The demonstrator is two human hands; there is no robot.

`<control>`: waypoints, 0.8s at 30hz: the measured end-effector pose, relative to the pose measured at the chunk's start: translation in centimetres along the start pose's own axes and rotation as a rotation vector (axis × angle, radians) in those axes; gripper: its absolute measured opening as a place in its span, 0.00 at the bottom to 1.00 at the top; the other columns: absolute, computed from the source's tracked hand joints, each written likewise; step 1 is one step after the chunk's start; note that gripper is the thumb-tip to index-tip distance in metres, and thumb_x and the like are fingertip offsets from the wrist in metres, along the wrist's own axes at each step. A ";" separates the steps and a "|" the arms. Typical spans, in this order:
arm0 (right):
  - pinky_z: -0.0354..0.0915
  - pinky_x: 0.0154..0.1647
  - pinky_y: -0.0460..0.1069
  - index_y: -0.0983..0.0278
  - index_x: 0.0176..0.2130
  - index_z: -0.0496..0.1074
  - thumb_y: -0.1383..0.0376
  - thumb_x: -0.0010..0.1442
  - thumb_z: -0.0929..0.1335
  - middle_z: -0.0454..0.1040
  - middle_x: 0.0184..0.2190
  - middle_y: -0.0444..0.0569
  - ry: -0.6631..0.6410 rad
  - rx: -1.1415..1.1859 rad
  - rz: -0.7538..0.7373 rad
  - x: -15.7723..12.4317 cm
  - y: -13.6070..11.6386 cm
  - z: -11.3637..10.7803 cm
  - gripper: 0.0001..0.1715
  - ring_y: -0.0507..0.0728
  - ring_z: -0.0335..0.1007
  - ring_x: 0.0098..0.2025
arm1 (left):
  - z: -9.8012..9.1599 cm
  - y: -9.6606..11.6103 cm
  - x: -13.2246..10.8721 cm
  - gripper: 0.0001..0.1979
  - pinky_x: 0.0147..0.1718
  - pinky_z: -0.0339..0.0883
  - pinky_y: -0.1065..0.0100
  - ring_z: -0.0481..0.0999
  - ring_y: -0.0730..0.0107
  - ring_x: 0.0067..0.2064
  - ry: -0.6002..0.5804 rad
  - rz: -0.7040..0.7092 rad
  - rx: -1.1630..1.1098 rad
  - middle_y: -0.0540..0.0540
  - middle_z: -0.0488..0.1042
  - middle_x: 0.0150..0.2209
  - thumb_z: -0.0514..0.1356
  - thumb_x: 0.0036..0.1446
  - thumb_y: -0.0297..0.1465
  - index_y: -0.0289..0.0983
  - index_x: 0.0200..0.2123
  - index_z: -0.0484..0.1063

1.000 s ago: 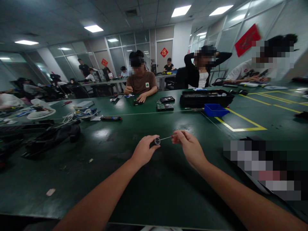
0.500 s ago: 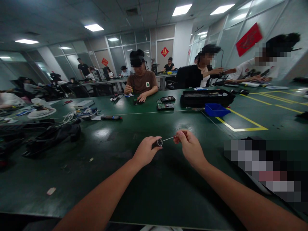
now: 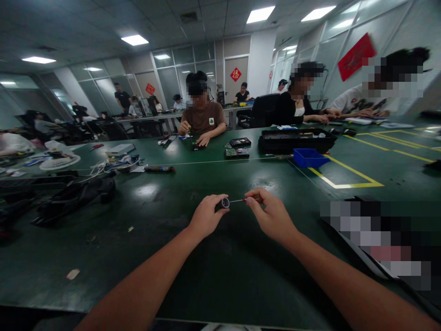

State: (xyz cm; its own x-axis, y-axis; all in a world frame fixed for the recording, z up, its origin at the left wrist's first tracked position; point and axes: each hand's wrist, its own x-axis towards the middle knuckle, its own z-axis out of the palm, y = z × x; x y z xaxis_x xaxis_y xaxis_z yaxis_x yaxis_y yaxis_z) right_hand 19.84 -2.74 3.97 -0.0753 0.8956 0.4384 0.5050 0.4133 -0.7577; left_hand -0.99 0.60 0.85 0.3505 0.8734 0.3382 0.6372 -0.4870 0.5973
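Note:
My left hand (image 3: 206,215) is closed around a short dark cylinder (image 3: 225,203) with a pale-rimmed round end, which faces right and toward me; its kind is unclear. A thin screwdriver (image 3: 237,201) with a red part near its handle spans the gap between my hands. Its shaft reaches that round end, but whether the tip is inside or only touching I cannot tell. The thumb and fingers of my right hand (image 3: 274,212) pinch the handle, which is mostly hidden. Both hands are above the green table (image 3: 220,271).
Beyond my hands lie circuit-board drives (image 3: 237,152), a black case (image 3: 296,140) and a blue bin (image 3: 310,157). A pen-like tool (image 3: 159,168), cables (image 3: 98,170) and black parts (image 3: 76,197) are on the left. A person (image 3: 203,115) works across the table.
My left hand and the cylinder have shifted slightly left. The fingers of my right hand have changed position on the screwdriver, showing more red. A person at right has lowered an outstretched arm.

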 end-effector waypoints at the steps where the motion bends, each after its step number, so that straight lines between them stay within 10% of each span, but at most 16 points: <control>1: 0.66 0.37 0.52 0.61 0.39 0.72 0.59 0.64 0.64 0.79 0.34 0.49 -0.010 0.001 -0.004 0.0 0.0 0.0 0.10 0.58 0.75 0.36 | 0.0 -0.1 0.0 0.19 0.55 0.65 0.57 0.72 0.61 0.52 0.005 0.000 0.000 0.46 0.76 0.50 0.65 0.58 0.27 0.41 0.53 0.72; 6: 0.60 0.27 0.51 0.60 0.36 0.74 0.52 0.67 0.60 0.73 0.22 0.45 -0.026 -0.070 0.101 0.0 0.2 0.1 0.20 0.57 0.70 0.25 | 0.1 -0.2 -0.1 0.20 0.54 0.65 0.57 0.71 0.61 0.53 -0.018 0.018 -0.004 0.47 0.75 0.51 0.65 0.59 0.28 0.42 0.54 0.71; 11: 0.62 0.29 0.51 0.61 0.52 0.69 0.56 0.67 0.61 0.77 0.33 0.49 -0.008 -0.043 0.091 0.0 0.2 0.2 0.19 0.58 0.72 0.30 | 0.2 -0.2 -0.2 0.20 0.55 0.65 0.57 0.71 0.60 0.53 -0.030 0.014 -0.006 0.47 0.75 0.51 0.64 0.59 0.28 0.43 0.55 0.71; 17: 0.64 0.34 0.53 0.60 0.47 0.69 0.56 0.68 0.59 0.76 0.33 0.49 0.002 0.010 0.098 -0.3 -0.1 0.3 0.16 0.59 0.73 0.34 | 0.2 -0.4 -0.1 0.20 0.54 0.65 0.56 0.71 0.60 0.52 -0.026 0.011 0.007 0.46 0.75 0.50 0.64 0.59 0.29 0.43 0.55 0.71; 24: 0.70 0.42 0.56 0.61 0.41 0.71 0.52 0.61 0.66 0.76 0.34 0.50 0.142 0.460 0.222 0.4 1.1 1.1 0.16 0.58 0.73 0.36 | -0.3 0.4 0.2 0.19 0.55 0.65 0.56 0.71 0.60 0.53 0.056 0.028 0.025 0.45 0.74 0.52 0.62 0.61 0.29 0.41 0.55 0.70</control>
State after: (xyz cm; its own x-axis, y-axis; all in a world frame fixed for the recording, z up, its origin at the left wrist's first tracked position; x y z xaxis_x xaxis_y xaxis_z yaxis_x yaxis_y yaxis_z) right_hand 19.39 -1.73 2.78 0.1234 0.9519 0.2803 0.0642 0.2742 -0.9595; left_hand -0.86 0.53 1.41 0.3298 0.8574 0.3951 0.6451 -0.5102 0.5688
